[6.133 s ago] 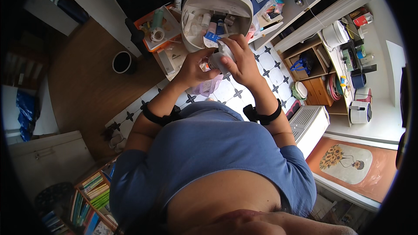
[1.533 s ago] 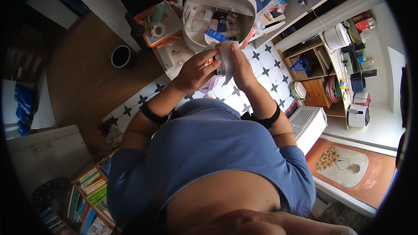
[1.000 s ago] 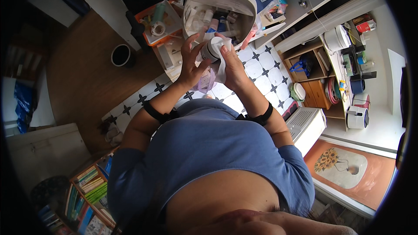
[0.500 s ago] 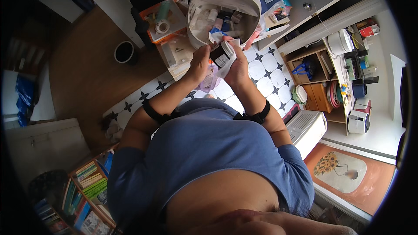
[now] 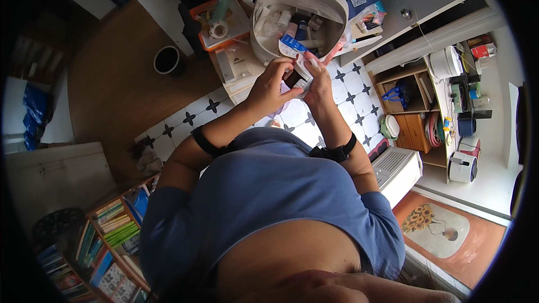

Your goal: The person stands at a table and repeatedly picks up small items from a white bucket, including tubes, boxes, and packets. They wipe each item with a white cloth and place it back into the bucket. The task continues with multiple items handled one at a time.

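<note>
Both hands are together in front of the white rounded bin-like case [image 5: 261,39]. Between them is a small dark brown container [image 5: 294,79] with a pale label; its exact kind I cannot make out. My right hand [image 5: 319,81] is closed round it along with a white wipe or tissue [image 5: 304,67]. Bent fingers of my left hand [image 5: 274,85] press on its near side. Just beyond my fingertips, a blue and white packet [image 5: 293,44] lies at the case's front rim. Inside the case are several small bottles and tubes, among them a dark blue bottle [image 5: 301,30].
Left of the case stands an orange-edged tray [image 5: 229,32] with a green cylinder and a tape roll. A clear-lidded box [image 5: 238,64] sits in front. On the wooden floor is a dark bin [image 5: 167,60]. A grey cabinet door [image 5: 418,14] and a shelf unit [image 5: 412,92] line the right.
The view has shifted slightly, so the surroundings sit further right. The dark container has turned and is more covered by my fingers. My left fingers have come across it, and the blue packet shows more.
</note>
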The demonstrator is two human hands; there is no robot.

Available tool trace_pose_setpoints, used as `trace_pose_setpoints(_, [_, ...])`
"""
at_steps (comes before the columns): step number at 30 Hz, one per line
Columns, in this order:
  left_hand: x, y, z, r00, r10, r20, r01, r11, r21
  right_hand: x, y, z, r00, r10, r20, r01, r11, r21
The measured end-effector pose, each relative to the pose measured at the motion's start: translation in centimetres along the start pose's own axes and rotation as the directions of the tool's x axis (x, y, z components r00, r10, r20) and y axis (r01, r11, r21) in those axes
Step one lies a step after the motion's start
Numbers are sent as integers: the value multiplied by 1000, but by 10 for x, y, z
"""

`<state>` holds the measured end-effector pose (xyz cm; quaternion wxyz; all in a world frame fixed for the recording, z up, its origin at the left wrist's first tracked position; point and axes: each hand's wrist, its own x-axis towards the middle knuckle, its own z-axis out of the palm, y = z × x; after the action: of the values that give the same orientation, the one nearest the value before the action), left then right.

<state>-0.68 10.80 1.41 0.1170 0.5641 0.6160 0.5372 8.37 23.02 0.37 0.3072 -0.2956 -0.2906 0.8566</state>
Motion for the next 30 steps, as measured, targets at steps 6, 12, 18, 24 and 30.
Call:
trace_pose_setpoints(6, [-11, -21, 7, 993, -69, 94, 74, 995, -61, 11, -2, -23, 998, -57, 13, 56, 997, 48])
trace_pose_setpoints(12, [-24, -95, 31, 815, -554, 168, 446, 415, -793, 9, -11, -18, 958, 90, 272, -210, 867, 452])
trace_pose_setpoints(18, [-53, -204, 19, 672, -721, -171, 648, 684, -337, -4, -49, -40, 956, 52, 287, -218, 781, 585])
trace_pose_setpoints(24, [-54, -281, -6, 814, -461, -354, 553, 802, 226, -29, -63, -91, 985, -3, 170, -125, 662, 739])
trace_pose_setpoints(30, [-17, -297, -15, 831, -476, -288, 555, 682, 475, -50, -79, -125, 992, -113, 55, 16, 547, 837])
